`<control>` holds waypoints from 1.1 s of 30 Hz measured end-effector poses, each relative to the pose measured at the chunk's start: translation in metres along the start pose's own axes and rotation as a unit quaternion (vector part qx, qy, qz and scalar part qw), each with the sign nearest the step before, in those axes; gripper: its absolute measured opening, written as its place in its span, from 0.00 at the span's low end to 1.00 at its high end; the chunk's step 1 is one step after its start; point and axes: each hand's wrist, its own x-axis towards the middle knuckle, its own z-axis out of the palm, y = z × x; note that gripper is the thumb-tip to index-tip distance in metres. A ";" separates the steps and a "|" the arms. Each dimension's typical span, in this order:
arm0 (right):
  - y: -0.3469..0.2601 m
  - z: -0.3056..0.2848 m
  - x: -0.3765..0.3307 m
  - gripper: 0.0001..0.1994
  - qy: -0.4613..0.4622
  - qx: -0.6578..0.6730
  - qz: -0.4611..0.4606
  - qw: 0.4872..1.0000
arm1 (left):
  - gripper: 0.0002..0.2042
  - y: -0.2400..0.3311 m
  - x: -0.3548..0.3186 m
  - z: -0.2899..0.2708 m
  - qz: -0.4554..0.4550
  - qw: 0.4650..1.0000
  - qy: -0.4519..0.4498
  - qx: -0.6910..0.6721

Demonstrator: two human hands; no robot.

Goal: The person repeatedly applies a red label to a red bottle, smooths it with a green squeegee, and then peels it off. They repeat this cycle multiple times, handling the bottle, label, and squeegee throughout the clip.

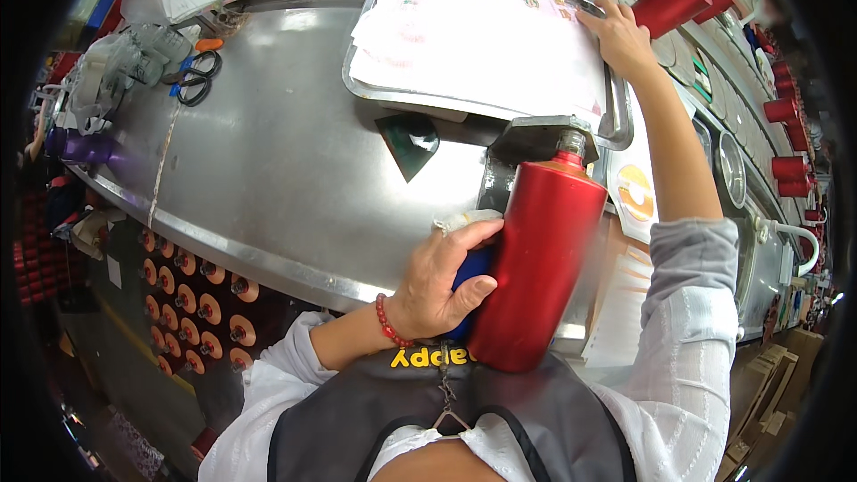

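A glossy red bottle (546,259) leans in front of me, its neck toward a dark metal bracket (542,136) and its base near my apron. My left hand (446,281) is closed against the bottle's left side, with thumb and index finger touching it. A pale wrap covers one fingertip, and a blue object (473,270) shows partly behind the hand. My right hand (620,36) reaches to the far right corner of a metal tray (353,80). Its fingers are stretched over the corner of white sheets (482,45) bearing small coloured prints; the thumb is hidden.
A dark green pointed piece (411,143) lies on the steel table (268,152). Black-handled scissors (196,80) and plastic bags (116,71) are at the left. More red bottles (674,0) stand along a slatted conveyor (687,58) at far right. Several bottles (192,312) fill a crate at lower left.
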 end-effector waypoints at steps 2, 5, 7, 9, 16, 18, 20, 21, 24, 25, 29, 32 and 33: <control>0.012 0.011 0.016 0.20 0.033 0.028 0.032 0.999 | 0.27 -0.002 0.002 -0.001 0.003 1.000 -0.005 0.010; 0.029 0.034 0.042 0.16 0.010 0.084 0.102 0.991 | 0.27 -0.007 0.004 0.002 0.003 1.000 0.004 0.014; 0.038 0.050 0.055 0.19 -0.076 0.072 0.124 0.987 | 0.27 -0.010 0.006 0.003 0.002 1.000 0.009 0.013; 0.040 0.070 0.058 0.21 -0.014 0.106 0.123 0.987 | 0.27 -0.011 0.007 0.004 0.000 1.000 0.005 0.012; 0.027 0.082 0.072 0.09 0.206 0.192 0.040 0.959 | 0.30 -0.021 0.007 0.004 -0.018 1.000 -0.018 -0.012; 0.030 0.067 0.070 0.08 0.215 0.229 -0.005 0.949 | 0.31 -0.029 0.004 0.007 -0.037 0.997 -0.020 -0.057; 0.013 0.014 0.057 0.07 0.297 0.199 -0.092 0.929 | 0.32 -0.026 -0.001 0.006 -0.034 0.998 -0.024 -0.040; 0.007 -0.025 0.036 0.06 0.165 0.283 -0.034 0.944 | 0.32 -0.024 -0.001 0.006 -0.028 0.999 -0.025 -0.033; -0.007 -0.148 -0.031 0.05 0.164 0.354 -0.036 0.920 | 0.37 -0.010 -0.013 0.011 0.009 0.999 -0.032 -0.031; -0.001 -0.171 -0.050 0.06 0.182 0.303 -0.064 0.933 | 0.38 -0.008 -0.015 0.012 0.021 0.998 -0.038 -0.035; -0.025 -0.267 -0.106 0.07 0.171 0.241 -0.117 0.948 | 0.45 0.028 -0.011 0.005 0.170 0.979 -0.074 0.089; -0.035 -0.314 -0.150 0.07 0.123 0.246 -0.138 0.952 | 0.51 0.042 -0.031 0.023 0.154 0.966 -0.073 0.195; -0.036 -0.324 -0.160 0.07 0.110 0.262 -0.154 0.946 | 0.52 0.039 -0.034 0.023 0.155 0.965 -0.074 0.199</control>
